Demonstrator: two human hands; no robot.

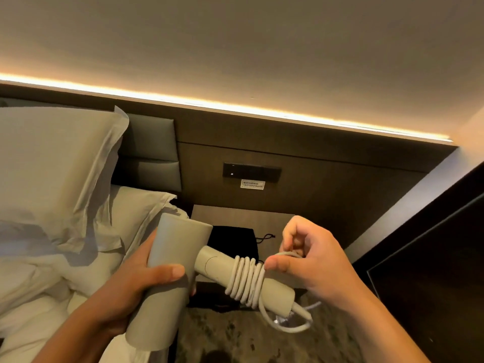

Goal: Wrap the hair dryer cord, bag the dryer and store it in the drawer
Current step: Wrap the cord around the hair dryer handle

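A pale grey hair dryer (172,260) is held in the air over the nightstand. My left hand (131,289) grips its barrel from the left. Its handle points right, with the white cord (246,280) coiled around it in several turns. My right hand (309,260) pinches the free end of the cord just above the coils. A loop of cord hangs below the handle's end. A black drawstring bag (233,239) lies flat on the nightstand behind the dryer, partly hidden by it.
The wooden nightstand (275,224) stands against a dark panelled wall with a switch plate (251,172). A bed with white pillows (57,166) fills the left. A dark cabinet (432,271) is at the right. Patterned carpet lies below.
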